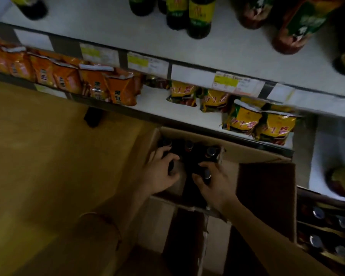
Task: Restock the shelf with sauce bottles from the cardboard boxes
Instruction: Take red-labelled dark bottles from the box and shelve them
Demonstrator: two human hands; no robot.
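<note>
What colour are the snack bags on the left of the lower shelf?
Orange, with white top edges: the snack bags show best in the head view, the only one.

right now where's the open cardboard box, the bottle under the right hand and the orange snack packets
open brown cardboard box point(253, 154): head view, on its bare far flap.
dark sauce bottle with metal cap point(207, 174): head view, on its cap, in the right hand's grip.
orange snack packets point(68, 78): head view, on a middle packet's front.
</note>
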